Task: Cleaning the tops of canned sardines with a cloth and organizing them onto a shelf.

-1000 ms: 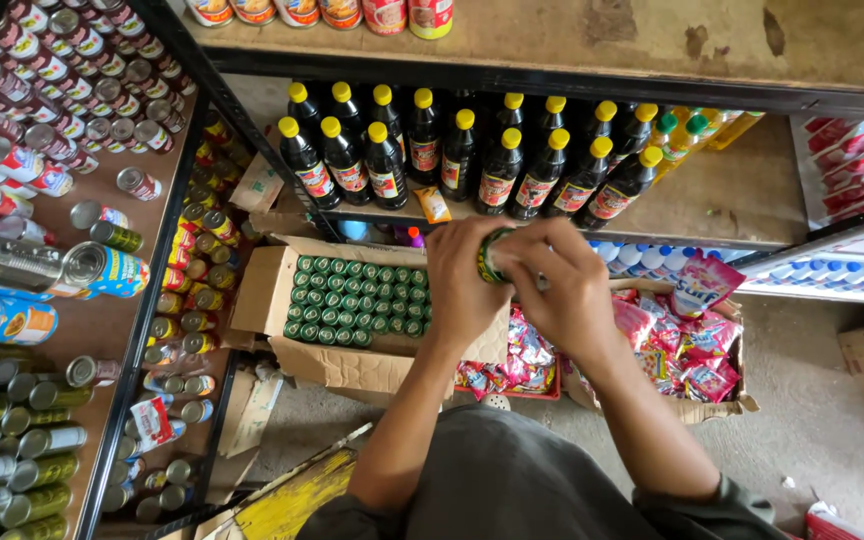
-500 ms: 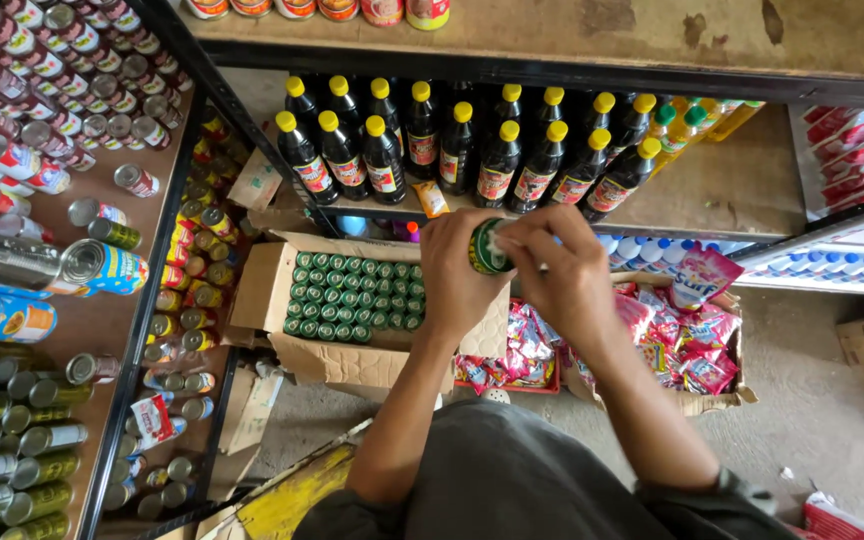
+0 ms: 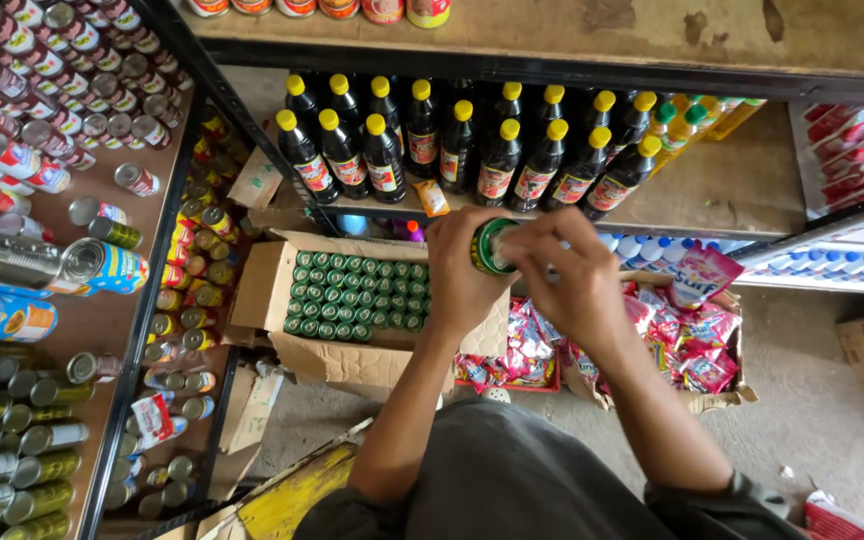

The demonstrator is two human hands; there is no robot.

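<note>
My left hand (image 3: 467,275) grips a small green can (image 3: 493,246) held up at chest height, its top facing me. My right hand (image 3: 570,278) touches the can's top from the right, fingers curled over it. Below my left hand an open cardboard box (image 3: 262,300) on the floor holds rows of several green-topped cans (image 3: 352,298). Dark bottles with yellow caps (image 3: 457,150) stand in rows on the shelf just beyond my hands.
A metal rack at the left carries many tins lying and standing (image 3: 22,270). A box of red and pink sachets (image 3: 687,335) sits on the floor at the right. Water bottles (image 3: 832,265) line a low shelf at the right. Flattened cardboard (image 3: 252,410) lies below.
The can has turned in my hands so that its top faces me more, and both hands have risen slightly. The box and shelves are unchanged.
</note>
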